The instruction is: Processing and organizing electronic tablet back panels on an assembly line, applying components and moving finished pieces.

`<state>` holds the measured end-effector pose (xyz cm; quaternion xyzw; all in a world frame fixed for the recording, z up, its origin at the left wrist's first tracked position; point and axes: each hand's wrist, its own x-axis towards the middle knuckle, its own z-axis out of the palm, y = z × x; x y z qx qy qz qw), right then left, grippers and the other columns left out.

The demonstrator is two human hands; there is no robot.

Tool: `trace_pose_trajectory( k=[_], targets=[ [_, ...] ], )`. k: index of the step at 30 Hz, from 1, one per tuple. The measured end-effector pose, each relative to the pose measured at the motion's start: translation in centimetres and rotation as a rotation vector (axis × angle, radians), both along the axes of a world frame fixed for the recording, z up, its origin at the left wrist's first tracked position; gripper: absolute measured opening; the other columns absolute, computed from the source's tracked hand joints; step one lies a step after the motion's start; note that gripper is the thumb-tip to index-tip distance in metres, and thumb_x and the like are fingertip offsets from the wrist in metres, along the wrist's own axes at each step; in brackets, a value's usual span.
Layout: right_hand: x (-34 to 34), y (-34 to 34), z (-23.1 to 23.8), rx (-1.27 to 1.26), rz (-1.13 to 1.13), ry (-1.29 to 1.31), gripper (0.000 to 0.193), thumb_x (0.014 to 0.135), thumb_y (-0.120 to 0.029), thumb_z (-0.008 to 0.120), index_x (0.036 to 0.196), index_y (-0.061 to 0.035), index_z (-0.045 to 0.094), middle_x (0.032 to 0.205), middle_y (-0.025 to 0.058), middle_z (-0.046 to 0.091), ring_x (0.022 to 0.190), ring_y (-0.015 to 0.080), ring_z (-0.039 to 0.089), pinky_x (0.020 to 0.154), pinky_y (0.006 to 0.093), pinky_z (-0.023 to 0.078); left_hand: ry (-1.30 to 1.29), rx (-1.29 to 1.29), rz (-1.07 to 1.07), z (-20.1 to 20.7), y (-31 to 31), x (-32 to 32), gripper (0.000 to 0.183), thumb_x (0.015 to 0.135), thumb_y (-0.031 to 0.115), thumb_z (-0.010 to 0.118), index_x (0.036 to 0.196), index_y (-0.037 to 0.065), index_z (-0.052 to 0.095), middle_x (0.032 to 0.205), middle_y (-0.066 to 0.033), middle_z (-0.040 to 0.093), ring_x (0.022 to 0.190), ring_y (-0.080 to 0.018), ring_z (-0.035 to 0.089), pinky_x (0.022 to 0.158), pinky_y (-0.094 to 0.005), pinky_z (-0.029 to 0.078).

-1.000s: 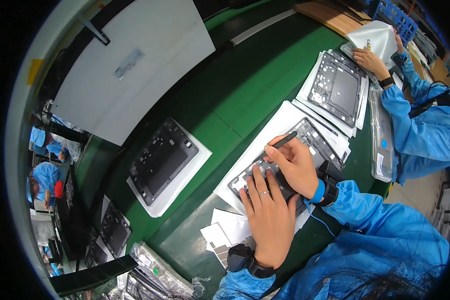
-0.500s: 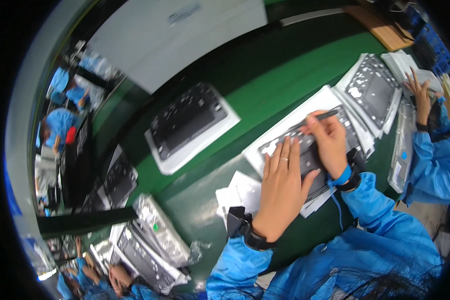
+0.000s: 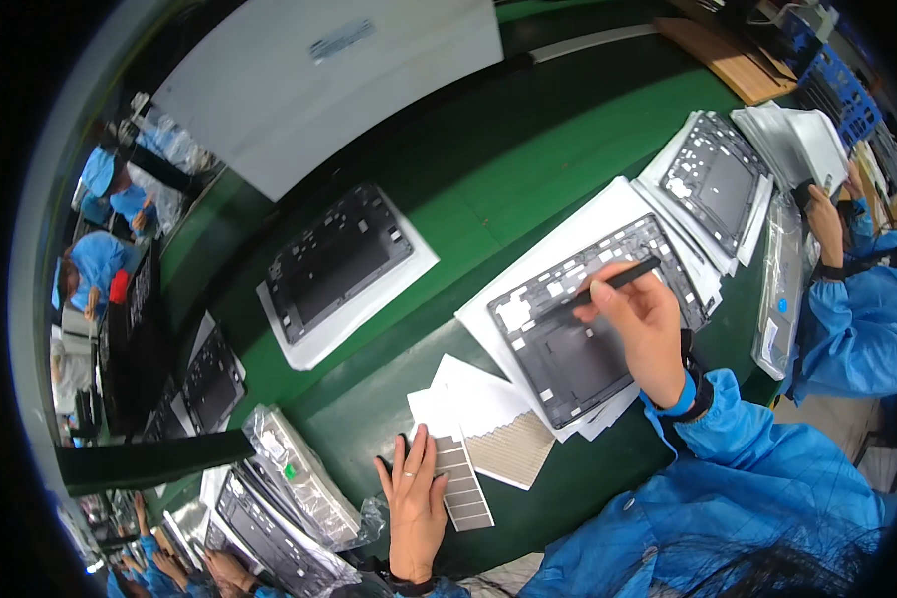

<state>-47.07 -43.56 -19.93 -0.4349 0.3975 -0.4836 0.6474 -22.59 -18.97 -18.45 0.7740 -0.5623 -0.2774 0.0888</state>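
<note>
My right hand [image 3: 643, 324] pinches a slim black pen-like tool [image 3: 633, 273] above a dark casing panel [image 3: 588, 344]; its exact kind does not show. The panel is rectangular, with several white and silver patches along its upper edge, and lies on white sheets [image 3: 483, 314]. Down to the left, my left hand [image 3: 419, 498] rests with fingers spread, its fingertips at a strip sheet of grey labels [image 3: 461, 485]. Beside that strip lies a tan label sheet [image 3: 513, 448], partly covered by white paper [image 3: 468, 394].
Another dark panel [image 3: 339, 264] lies on white sheets across the green bench [image 3: 488, 209]. More panels [image 3: 713, 184] are stacked at the right. Plastic-wrapped packs [image 3: 304, 478] stand at left and right [image 3: 779, 289]. A co-worker's hand [image 3: 825, 227] handles sheets at far right.
My left hand has left the panel and moved down-left to the label sheets. My right hand, still holding the black tool, has shifted slightly lower. The co-worker's hand has lowered.
</note>
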Motion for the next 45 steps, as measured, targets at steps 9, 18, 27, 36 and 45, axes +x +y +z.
trace_pose_trajectory(
  k=[9,18,27,36,45],
  targets=[
    [5.6,8.2,-0.4,-0.310,0.865,0.353,0.023,0.099,-0.011,0.072,0.117,0.0011,0.064,0.099,0.0157,0.071,0.088,0.0265,0.074,0.078,0.0366,0.058,-0.039,-0.099,0.143,-0.9,1.6,-2.6,0.079,0.086,0.020,0.083,0.157,0.010,0.050,0.164,-0.0079,0.045,0.157,-0.0366,0.032,0.128,-0.0637,0.011],
    [8.3,9.7,-2.2,-0.334,0.899,0.419,0.020,0.100,-0.013,0.068,0.109,0.0026,0.059,0.097,0.0227,0.068,0.089,0.0448,0.067,0.078,0.0498,0.052,0.086,0.005,0.092,-0.3,4.1,-2.3,0.095,0.080,0.023,0.087,0.163,0.014,0.043,0.175,-0.0052,0.029,0.161,-0.0402,0.022,0.127,-0.0703,0.006],
    [9.1,8.9,-2.6,-0.481,1.009,0.529,0.016,0.099,-0.008,0.071,0.109,0.0017,0.063,0.096,0.0184,0.072,0.091,0.0350,0.075,0.080,0.0402,0.058,0.138,-0.007,0.124,-0.7,3.8,-2.0,0.096,0.079,0.022,0.087,0.163,0.016,0.043,0.175,-0.0027,0.030,0.161,-0.0392,0.022,0.127,-0.0692,0.004],
    [6.3,7.7,1.2,-0.344,0.816,0.368,0.018,0.099,-0.012,0.072,0.111,0.0011,0.067,0.096,0.0180,0.073,0.087,0.0311,0.076,0.076,0.0362,0.059,0.148,0.008,0.146,-0.7,3.7,-2.2,0.095,0.078,0.023,0.088,0.162,0.016,0.045,0.175,-0.0039,0.029,0.161,-0.0415,0.021,0.127,-0.0695,0.002],
    [8.4,8.9,-2.9,-0.522,0.947,0.524,0.021,0.099,-0.015,0.071,0.110,0.0020,0.063,0.100,0.0196,0.071,0.090,0.0384,0.072,0.079,0.0442,0.056,0.169,-0.008,0.167,-1.2,3.6,-2.2,0.103,0.071,0.021,0.093,0.162,0.016,0.046,0.175,-0.0062,0.031,0.163,-0.0406,0.017,0.128,-0.0670,-0.002]
  ],
)
